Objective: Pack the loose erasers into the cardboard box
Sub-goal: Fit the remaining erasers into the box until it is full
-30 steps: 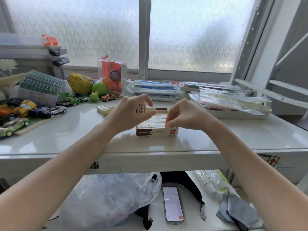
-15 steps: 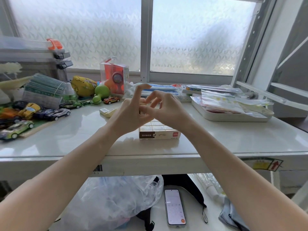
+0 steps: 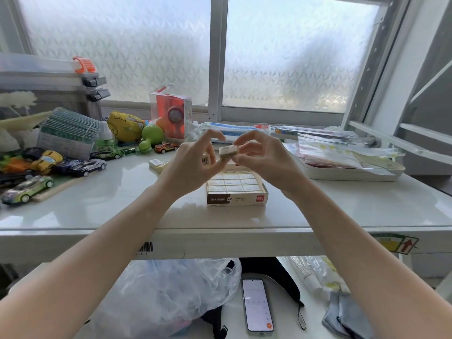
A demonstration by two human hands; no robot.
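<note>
I hold one eraser (image 3: pixel 228 152) pinched in the fingertips of my right hand (image 3: pixel 263 155), raised above the far end of the cardboard box (image 3: pixel 236 189). My left hand (image 3: pixel 193 165) is up just beside it, index finger stretched out and the other fingers curled round a second wrapped eraser with barcode (image 3: pixel 206 159); its thumb tip comes close to the eraser in my right hand, though I cannot tell whether it touches. The cardboard box sits open near the front middle of the desk (image 3: pixel 122 196), its visible rows filled with erasers lying side by side. Another loose eraser (image 3: pixel 155 163) lies on the desk to the left of the box, next to a pale flat piece I cannot identify. Farther left stand toy cars (image 3: pixel 85 166), a stack of cards (image 3: pixel 67 134) and a green round toy (image 3: pixel 150 137). To the right is a white tray (image 3: pixel 352 173) heaped with plastic bags. Under the desk lie a phone (image 3: pixel 256 305) and a clear plastic bag (image 3: pixel 166 294).
</note>
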